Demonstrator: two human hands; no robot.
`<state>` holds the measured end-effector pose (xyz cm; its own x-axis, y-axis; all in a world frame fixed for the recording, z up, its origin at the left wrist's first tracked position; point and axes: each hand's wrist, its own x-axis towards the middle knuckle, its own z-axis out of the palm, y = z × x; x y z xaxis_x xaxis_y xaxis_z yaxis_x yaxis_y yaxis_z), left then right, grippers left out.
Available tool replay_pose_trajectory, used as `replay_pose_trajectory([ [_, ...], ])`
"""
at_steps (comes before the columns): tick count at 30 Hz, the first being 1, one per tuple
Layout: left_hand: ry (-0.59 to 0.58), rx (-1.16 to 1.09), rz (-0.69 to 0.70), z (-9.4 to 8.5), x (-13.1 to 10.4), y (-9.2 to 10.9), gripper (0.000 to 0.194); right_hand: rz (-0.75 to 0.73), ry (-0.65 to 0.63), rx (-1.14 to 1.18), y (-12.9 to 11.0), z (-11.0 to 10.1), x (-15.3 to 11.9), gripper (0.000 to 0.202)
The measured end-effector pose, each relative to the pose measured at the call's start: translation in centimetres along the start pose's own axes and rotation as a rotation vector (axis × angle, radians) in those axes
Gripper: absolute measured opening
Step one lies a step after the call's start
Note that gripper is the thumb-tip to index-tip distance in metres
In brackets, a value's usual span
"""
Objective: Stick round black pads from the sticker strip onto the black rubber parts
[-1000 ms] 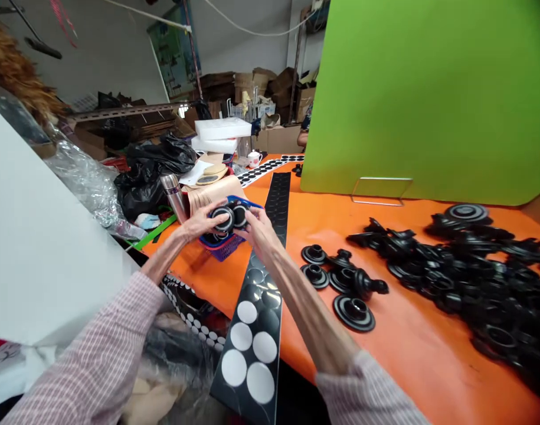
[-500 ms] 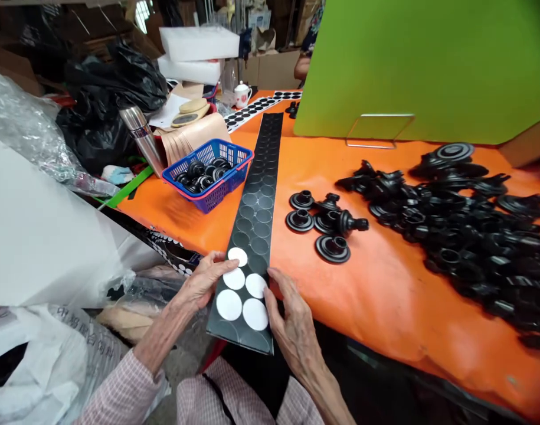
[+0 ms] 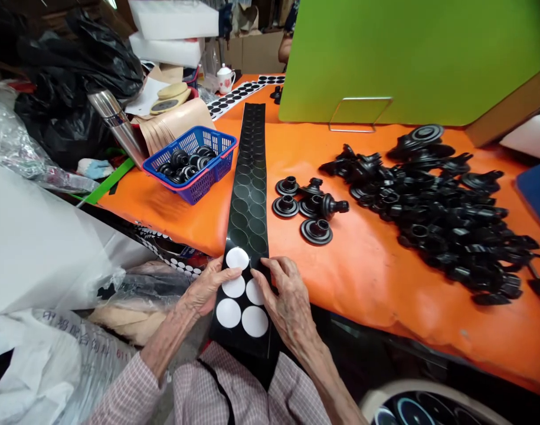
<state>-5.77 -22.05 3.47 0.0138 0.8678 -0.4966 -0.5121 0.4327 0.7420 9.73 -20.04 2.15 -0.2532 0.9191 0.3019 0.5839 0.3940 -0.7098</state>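
Observation:
A long black sheet of round die-cut stickers [image 3: 248,198] runs from the orange table toward my lap, its near end hanging past the table edge. Several white circles [image 3: 228,313] show on that near end. My left hand [image 3: 210,286] grips the sheet's left edge, thumb on top beside the topmost white circle and fingers underneath. At the right edge, my right hand [image 3: 284,292] pinches the sheet, its thumb tip by the black circle next to that white one. Part of a white circle lies hidden under the right thumb.
Several black suction-cup-like parts [image 3: 316,231] lie right of the sheet, with a large pile [image 3: 451,218] beyond. A blue basket [image 3: 194,189] of similar parts stands left. A green board [image 3: 398,59] rises at the back; a steel flask [image 3: 119,127] leans at left.
My right hand has shifted up and inward, its thumb now higher on the sheet. My left hand stays on the left edge. The camera view has turned slightly right.

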Motion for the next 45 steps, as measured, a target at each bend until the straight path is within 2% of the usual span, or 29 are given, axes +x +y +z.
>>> replay_pose_trajectory([
  [4,0.005,-0.052,-0.012,0.4,0.1,-0.8,0.034,-0.104,-0.026,-0.159,0.4,0.1,-0.6,0.024],
  [8,0.01,-0.056,0.004,1.3,0.1,-1.5,0.039,-0.168,0.039,-0.262,1.2,0.1,-1.3,0.024],
  [12,0.0,0.002,-0.019,1.7,-0.5,-2.6,0.047,-0.092,0.175,-0.216,2.3,-1.5,-1.2,0.024],
  [13,0.051,0.068,-0.002,1.7,-0.9,-2.8,0.048,-0.05,0.208,-0.187,2.6,-2.1,-1.1,0.024],
  [14,0.155,0.162,0.051,1.6,-1.3,-2.9,0.049,-0.012,0.233,-0.156,2.7,-2.7,-1.1,0.024],
  [16,0.422,0.382,0.235,1.6,-2.2,-2.7,0.045,0.023,0.25,-0.095,2.4,-3.5,-1.3,0.023],
  [17,0.503,0.472,0.312,1.7,-2.6,-2.3,0.038,0.019,0.245,-0.069,2.1,-3.7,-1.5,0.023],
  [18,0.504,0.53,0.341,1.9,-2.9,-1.8,0.033,0.003,0.231,-0.046,1.7,-3.6,-1.7,0.023],
  [19,0.426,0.553,0.32,2.2,-3.1,-1.2,0.031,-0.025,0.208,-0.02,1.3,-3.4,-2.0,0.023],
  [21,0.178,0.523,0.195,3.3,-3.0,0.3,0.032,-0.072,0.142,0.063,0.4,-2.9,-2.3,0.023],
  [23,0.027,0.463,0.112,4.7,-2.5,1.6,0.028,-0.046,0.098,0.211,-0.2,-2.7,-2.4,0.021],
  [25,-0.046,0.437,0.093,6.4,-1.7,2.4,0.023,0.104,0.117,0.409,-0.4,-3.2,-2.1,0.025],
  [28,-0.165,0.454,0.073,8.9,-0.3,2.5,0.019,0.361,0.16,0.7,-0.3,-4.6,-1.7,0.026],
  [32,-0.294,0.519,0.093,11.5,1.8,1.8,0.019,0.49,0.319,0.876,0.9,-5.8,-1.4,0.026],
  [34,-0.306,0.698,0.202,12.3,3.0,1.8,0.019,0.552,0.424,0.822,2.0,-6.1,-1.3,0.028],
  [35,-0.252,0.821,0.3,12.7,3.6,1.8,0.019,0.574,0.476,0.772,2.5,-6.4,-1.2,0.029],
  [37,-0.059,1.053,0.521,13.3,5.3,2.0,0.02,0.582,0.56,0.669,3.5,-7.0,-1.1,0.029],
  [38,0.019,1.135,0.605,13.5,6.3,2.1,0.02,0.575,0.572,0.63,3.9,-7.4,-1.1,0.029],
  [39,0.041,1.182,0.654,13.8,7.3,2.1,0.022,0.565,0.548,0.604,4.2,-7.8,-1.1,0.028],
  [43,-0.179,1.191,0.645,14.2,11.1,1.7,0.021,0.473,0.297,0.524,4.7,-8.7,-1.6,0.026],
  [45,-0.192,1.156,0.621,14.1,11.9,1.8,0.016,0.395,0.238,0.436,4.9,-8.7,-2.1,0.025],
])
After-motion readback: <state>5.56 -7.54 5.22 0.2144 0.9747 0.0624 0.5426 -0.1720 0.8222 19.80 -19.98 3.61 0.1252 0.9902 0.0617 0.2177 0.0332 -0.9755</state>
